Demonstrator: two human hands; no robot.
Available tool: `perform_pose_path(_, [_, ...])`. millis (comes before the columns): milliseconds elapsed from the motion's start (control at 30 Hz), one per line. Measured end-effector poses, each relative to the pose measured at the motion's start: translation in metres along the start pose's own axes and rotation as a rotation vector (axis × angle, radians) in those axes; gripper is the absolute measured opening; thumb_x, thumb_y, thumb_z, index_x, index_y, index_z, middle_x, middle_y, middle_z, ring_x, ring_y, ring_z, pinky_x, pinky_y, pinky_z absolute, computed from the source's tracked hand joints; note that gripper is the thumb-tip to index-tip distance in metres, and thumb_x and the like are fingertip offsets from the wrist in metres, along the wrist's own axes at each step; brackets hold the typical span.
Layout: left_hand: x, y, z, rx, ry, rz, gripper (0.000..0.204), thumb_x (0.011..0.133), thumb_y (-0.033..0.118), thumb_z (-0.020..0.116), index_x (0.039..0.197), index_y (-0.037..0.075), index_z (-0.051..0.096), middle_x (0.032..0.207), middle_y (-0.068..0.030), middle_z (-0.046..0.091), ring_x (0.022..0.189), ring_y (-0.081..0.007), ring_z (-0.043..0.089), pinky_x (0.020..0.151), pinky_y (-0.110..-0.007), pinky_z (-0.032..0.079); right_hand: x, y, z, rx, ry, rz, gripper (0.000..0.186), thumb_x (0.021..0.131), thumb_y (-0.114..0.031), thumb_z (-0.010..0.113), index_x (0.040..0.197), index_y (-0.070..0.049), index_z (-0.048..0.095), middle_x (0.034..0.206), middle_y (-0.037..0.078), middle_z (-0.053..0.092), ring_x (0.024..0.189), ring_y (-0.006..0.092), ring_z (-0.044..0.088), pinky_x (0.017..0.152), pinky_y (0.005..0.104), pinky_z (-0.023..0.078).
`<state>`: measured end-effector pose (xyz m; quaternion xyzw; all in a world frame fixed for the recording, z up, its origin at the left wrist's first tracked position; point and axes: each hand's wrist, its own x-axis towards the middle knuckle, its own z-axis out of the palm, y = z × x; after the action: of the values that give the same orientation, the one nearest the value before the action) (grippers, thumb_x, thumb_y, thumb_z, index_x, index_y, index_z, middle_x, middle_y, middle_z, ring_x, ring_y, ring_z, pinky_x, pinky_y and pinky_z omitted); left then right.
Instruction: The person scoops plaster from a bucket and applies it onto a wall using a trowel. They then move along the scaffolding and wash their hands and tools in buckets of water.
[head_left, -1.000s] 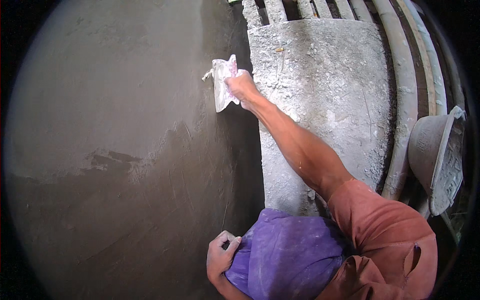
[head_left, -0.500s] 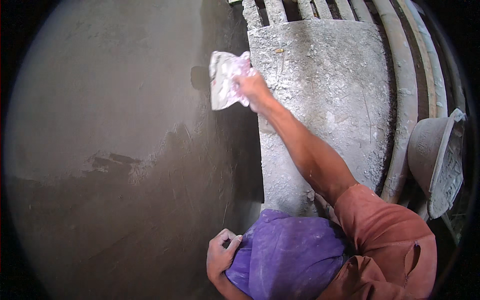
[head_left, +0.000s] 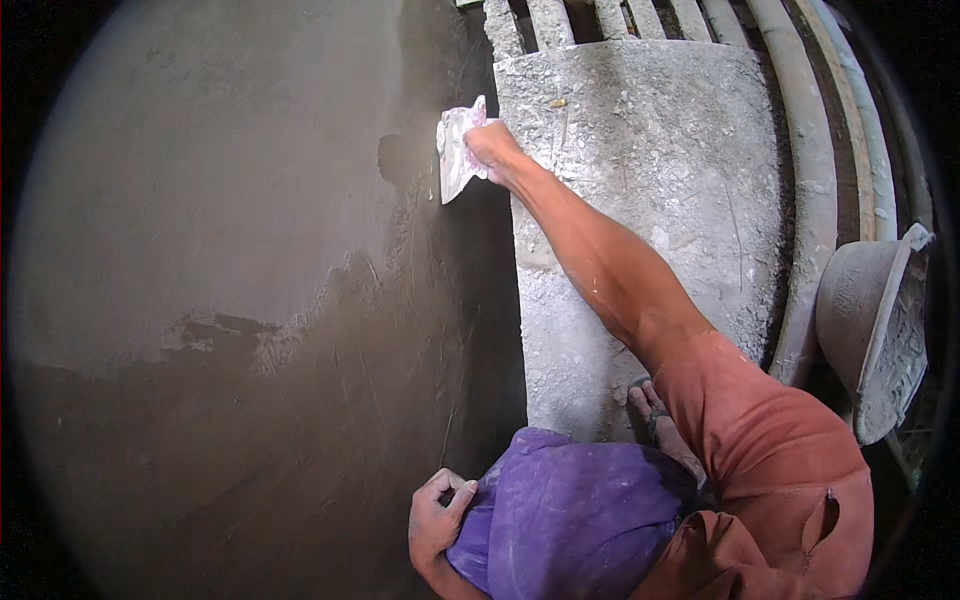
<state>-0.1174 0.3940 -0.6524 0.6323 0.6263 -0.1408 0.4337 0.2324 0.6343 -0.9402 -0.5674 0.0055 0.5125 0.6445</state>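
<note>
My right hand (head_left: 490,145) grips a pale, pink-stained plastering trowel (head_left: 455,155) at the right edge of a smooth grey plastered surface (head_left: 230,190), which has a darker, damp lower part. Beside it lies a rough, cement-crusted board (head_left: 640,170). My left hand (head_left: 435,515) is low in the view, fingers curled against the dusty purple cloth (head_left: 580,510) over my body; what it holds, if anything, I cannot make out.
Crusted slats (head_left: 620,20) cross the gap at the top. Long pale poles (head_left: 810,200) run along the right, with a cement-coated grey basin (head_left: 860,310) tilted against them. My sandalled foot (head_left: 665,430) shows on the board.
The trowel swung right and turned flatter to view, then moved up to its present, more edge-on position. A damp patch shows left of it. My left hand has shifted slightly down.
</note>
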Motion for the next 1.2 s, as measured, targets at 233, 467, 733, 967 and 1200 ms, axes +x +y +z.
perform_pose_path(233, [-0.001, -0.009, -0.002, 0.026, 0.008, 0.026, 0.021, 0.084, 0.010, 0.068, 0.072, -0.004, 0.056, 0.068, -0.0061, 0.055, 0.064, -0.0110, 0.049, 0.063, -0.028, 0.041, -0.024, -0.019, 0.025, -0.086, 0.012, -0.081, 0.027, 0.079, -0.005, 0.052, 0.095, 0.013, 0.062, 0.086, 0.019, 0.065, 0.076, 0.0247, 0.064, 0.060, 0.0387, 0.048])
perform_pose_path(467, [0.007, -0.010, -0.007, -0.007, -0.015, 0.048, 0.020, 0.083, 0.009, 0.068, 0.072, -0.004, 0.057, 0.068, -0.0072, 0.056, 0.064, -0.0125, 0.050, 0.064, -0.028, 0.042, -0.070, -0.034, 0.020, 0.130, -0.169, -0.269, 0.012, 0.081, -0.001, 0.053, 0.084, 0.005, 0.062, 0.068, 0.006, 0.058, 0.054, 0.0124, 0.052, 0.049, 0.0327, 0.043])
perform_pose_path(733, [0.011, -0.024, -0.010, -0.048, -0.043, 0.012, 0.019, 0.085, 0.009, 0.066, 0.071, -0.002, 0.058, 0.071, -0.0025, 0.057, 0.069, -0.0090, 0.050, 0.067, -0.027, 0.040, 0.016, 0.011, -0.015, 0.131, 0.113, -0.093, 0.011, 0.076, 0.004, 0.055, 0.083, 0.013, 0.058, 0.068, 0.014, 0.058, 0.049, 0.0208, 0.058, 0.042, 0.0385, 0.049])
perform_pose_path(967, [0.015, -0.023, -0.011, -0.040, -0.042, 0.005, 0.018, 0.086, 0.008, 0.065, 0.072, -0.002, 0.058, 0.072, -0.0029, 0.057, 0.069, -0.0093, 0.050, 0.068, -0.027, 0.040, 0.027, 0.018, 0.000, 0.109, 0.048, -0.017, 0.018, 0.076, 0.004, 0.054, 0.089, 0.017, 0.058, 0.074, 0.016, 0.060, 0.058, 0.0233, 0.062, 0.048, 0.0388, 0.053])
perform_pose_path(1200, [0.015, -0.028, -0.011, -0.018, -0.053, 0.005, 0.019, 0.086, 0.009, 0.065, 0.072, -0.003, 0.058, 0.072, -0.0032, 0.057, 0.070, -0.0096, 0.051, 0.068, -0.027, 0.040, -0.001, -0.019, 0.017, 0.022, -0.018, -0.104, 0.030, 0.077, -0.006, 0.051, 0.094, 0.017, 0.060, 0.085, 0.020, 0.064, 0.072, 0.0225, 0.064, 0.056, 0.0393, 0.047])
